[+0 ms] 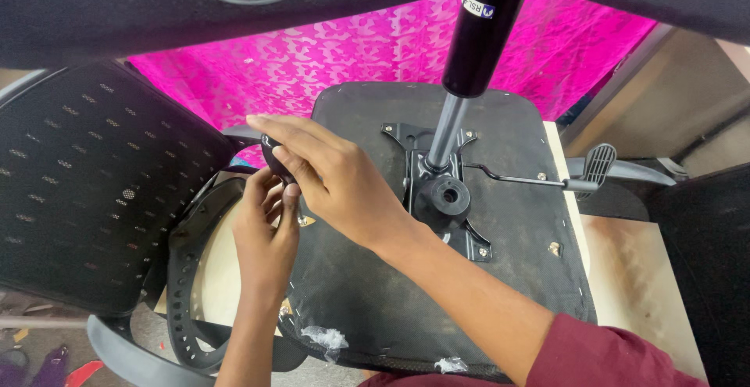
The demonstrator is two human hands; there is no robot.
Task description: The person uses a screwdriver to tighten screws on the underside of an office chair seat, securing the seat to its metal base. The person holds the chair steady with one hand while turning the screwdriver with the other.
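A black office-chair seat lies upside down in front of me, its metal mechanism plate facing up. My right hand is closed around the black handle of a screwdriver at the seat's left edge. Just below it, my left hand pinches the tool's shaft close to a small metal fitting on the seat. The tip of the tool is hidden by my fingers.
A black and silver gas-lift cylinder rises from the plate. A thin lever runs right to a grey paddle. A black mesh backrest and curved black frame lie left. Pink cloth hangs behind; wooden table on the right.
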